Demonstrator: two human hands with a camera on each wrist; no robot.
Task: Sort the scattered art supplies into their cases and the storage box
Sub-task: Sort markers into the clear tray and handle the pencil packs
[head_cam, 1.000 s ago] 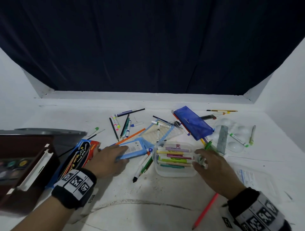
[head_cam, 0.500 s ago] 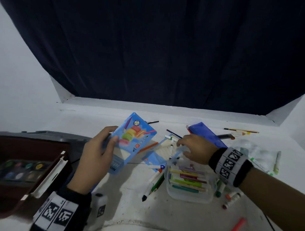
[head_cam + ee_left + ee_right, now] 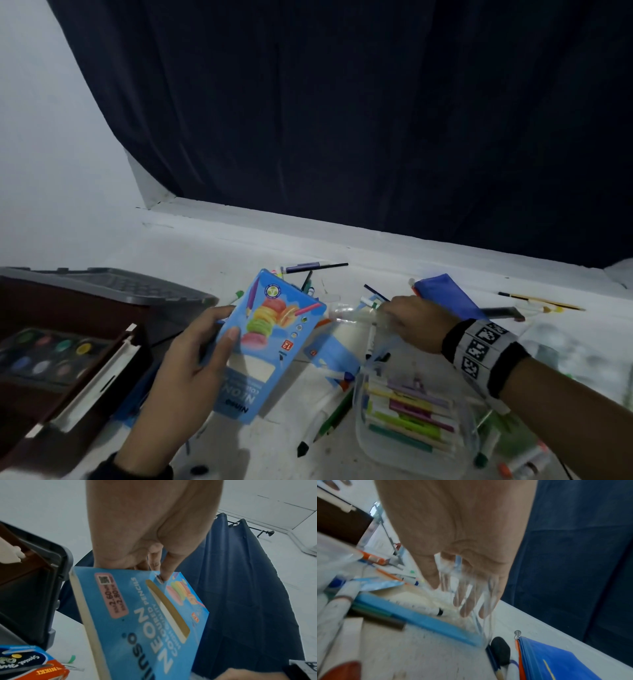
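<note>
My left hand (image 3: pixel 219 329) holds a blue box of neon coloured pencils (image 3: pixel 270 342) tilted above the table, thumb on its printed face (image 3: pixel 145 615). My right hand (image 3: pixel 394 315) reaches across to the left and grips a clear plastic lid (image 3: pixel 349 313); in the right wrist view its fingers (image 3: pixel 467 605) show through the plastic. Below that wrist stands a clear tub (image 3: pixel 363 428) filled with several markers. A blue zip pouch (image 3: pixel 448 294) lies behind the right hand. At the left stands the dark storage box (image 3: pixel 68 308) with a paint palette (image 3: pixel 44 356) inside.
Loose markers and pencils (image 3: pixel 329 421) lie between the pencil box and the tub, more at the back (image 3: pixel 315 267) and bottom right (image 3: pixel 524 462). A grey lid (image 3: pixel 113 284) leans behind the storage box. An orange-and-blue crayon box (image 3: pixel 34 666) lies near it.
My left hand has lifted the blue pencil box off the table. My right hand has left the tub's right side, crossed over it and raised the clear lid.
</note>
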